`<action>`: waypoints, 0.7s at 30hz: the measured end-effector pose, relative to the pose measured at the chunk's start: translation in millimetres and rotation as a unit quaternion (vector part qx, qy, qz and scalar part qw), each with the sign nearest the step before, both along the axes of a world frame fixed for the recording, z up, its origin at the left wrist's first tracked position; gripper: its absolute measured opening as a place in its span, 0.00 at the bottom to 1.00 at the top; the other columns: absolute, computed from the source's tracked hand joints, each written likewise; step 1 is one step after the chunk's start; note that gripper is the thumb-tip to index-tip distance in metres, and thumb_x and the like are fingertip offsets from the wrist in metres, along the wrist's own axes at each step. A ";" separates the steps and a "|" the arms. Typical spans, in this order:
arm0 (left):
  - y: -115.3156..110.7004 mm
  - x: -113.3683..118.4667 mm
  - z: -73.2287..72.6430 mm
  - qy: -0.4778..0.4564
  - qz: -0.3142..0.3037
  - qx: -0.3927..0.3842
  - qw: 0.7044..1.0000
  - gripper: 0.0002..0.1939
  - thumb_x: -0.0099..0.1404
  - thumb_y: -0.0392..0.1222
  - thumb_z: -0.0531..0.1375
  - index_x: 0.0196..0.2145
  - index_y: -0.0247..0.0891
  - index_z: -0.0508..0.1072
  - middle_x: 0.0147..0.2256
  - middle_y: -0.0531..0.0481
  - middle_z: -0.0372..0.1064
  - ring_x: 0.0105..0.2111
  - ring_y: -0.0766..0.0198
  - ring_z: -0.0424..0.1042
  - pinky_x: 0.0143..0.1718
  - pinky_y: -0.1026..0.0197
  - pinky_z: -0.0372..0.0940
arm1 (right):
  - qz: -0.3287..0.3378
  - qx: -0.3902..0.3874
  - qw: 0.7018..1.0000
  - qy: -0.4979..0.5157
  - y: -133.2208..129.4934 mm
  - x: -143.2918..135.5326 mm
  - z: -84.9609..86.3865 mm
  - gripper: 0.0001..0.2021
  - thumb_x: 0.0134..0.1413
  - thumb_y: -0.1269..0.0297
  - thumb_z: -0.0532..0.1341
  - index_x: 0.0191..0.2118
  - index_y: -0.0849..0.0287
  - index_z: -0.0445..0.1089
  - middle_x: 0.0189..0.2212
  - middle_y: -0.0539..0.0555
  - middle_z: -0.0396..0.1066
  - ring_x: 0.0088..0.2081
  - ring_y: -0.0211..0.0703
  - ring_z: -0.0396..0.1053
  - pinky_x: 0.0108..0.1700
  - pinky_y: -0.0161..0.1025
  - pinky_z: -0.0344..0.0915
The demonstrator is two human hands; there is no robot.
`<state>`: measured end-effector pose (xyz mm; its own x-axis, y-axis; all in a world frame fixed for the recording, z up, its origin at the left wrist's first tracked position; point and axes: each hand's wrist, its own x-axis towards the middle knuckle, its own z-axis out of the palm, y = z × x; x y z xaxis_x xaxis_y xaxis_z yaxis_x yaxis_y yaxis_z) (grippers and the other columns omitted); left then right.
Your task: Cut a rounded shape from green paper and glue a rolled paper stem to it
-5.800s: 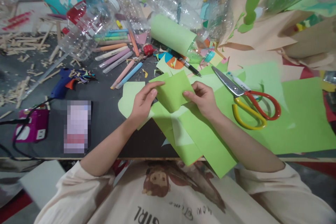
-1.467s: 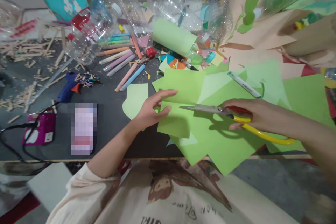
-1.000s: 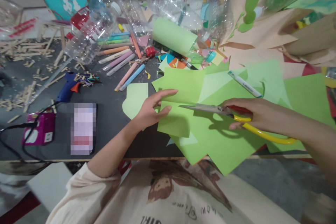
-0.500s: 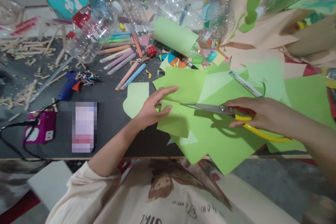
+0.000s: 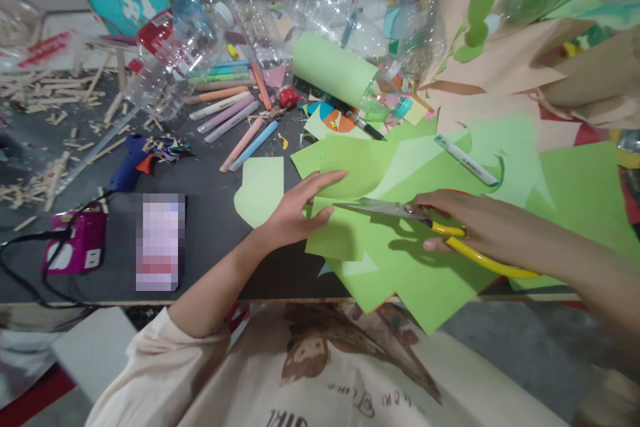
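Note:
My right hand (image 5: pixel 450 220) is closed on scissors (image 5: pixel 400 210) with yellow handles. Their blades point left and lie along a cut in a green sheet of paper (image 5: pixel 337 237). The lower flap of that sheet is between the thumb and fingers of my left hand (image 5: pixel 295 210), which grips its left edge near the blade tips. Above the blades, the upper part of the sheet (image 5: pixel 355 157) bends up a little. More green paper sheets (image 5: pixel 430 280) lie beneath both hands, and a white marker-like stick (image 5: pixel 467 160) rests on them.
Left of my hands are a pale green paper piece (image 5: pixel 260 187), a phone (image 5: pixel 160 240), a blue glue gun (image 5: pixel 127 163) and a magenta box (image 5: pixel 75 240). Behind lie coloured sticks (image 5: pixel 227 110), a bottle wrapped in green paper (image 5: pixel 335 67) and clear plastic bottles (image 5: pixel 170 60). Wood scraps (image 5: pixel 47 90) cover the far left.
The scissors have moved left, deeper into the green paper, with my right hand following. My left hand and the sheet have shifted slightly to the right.

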<state>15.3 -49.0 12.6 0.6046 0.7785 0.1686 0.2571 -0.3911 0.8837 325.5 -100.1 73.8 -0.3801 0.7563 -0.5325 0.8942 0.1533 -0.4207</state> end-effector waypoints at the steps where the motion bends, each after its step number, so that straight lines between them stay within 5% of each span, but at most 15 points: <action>1: -0.1 0.2 -0.3 0.000 -0.003 0.005 1.000 0.26 0.65 0.36 0.57 0.60 0.45 0.65 0.57 0.45 0.69 0.53 0.58 0.70 0.33 0.67 0.66 | 0.004 0.006 1.000 0.001 0.0 -1.0 -1.2 0.31 0.55 0.35 0.54 0.55 0.52 0.67 0.45 0.61 0.75 0.41 0.59 0.74 0.36 0.46 0.68; 8: -1.5 0.5 -1.8 0.013 -0.007 0.017 1.000 0.26 0.65 0.37 0.57 0.61 0.46 0.65 0.58 0.46 0.69 0.55 0.56 0.69 0.46 0.59 0.70 | 0.022 0.015 1.000 -0.011 4.2 -9.5 -1.5 0.32 0.52 0.32 0.55 0.52 0.52 0.70 0.40 0.60 0.77 0.36 0.58 0.75 0.31 0.43 0.64; 21: 0.2 0.6 -0.5 0.011 -0.004 -0.031 0.999 0.30 0.62 0.34 0.57 0.62 0.48 0.65 0.59 0.47 0.68 0.51 0.58 0.71 0.31 0.68 0.65 | 0.036 0.055 0.998 -0.011 3.0 -9.4 0.3 0.30 0.55 0.33 0.52 0.47 0.51 0.72 0.32 0.57 0.77 0.28 0.52 0.72 0.25 0.38 0.55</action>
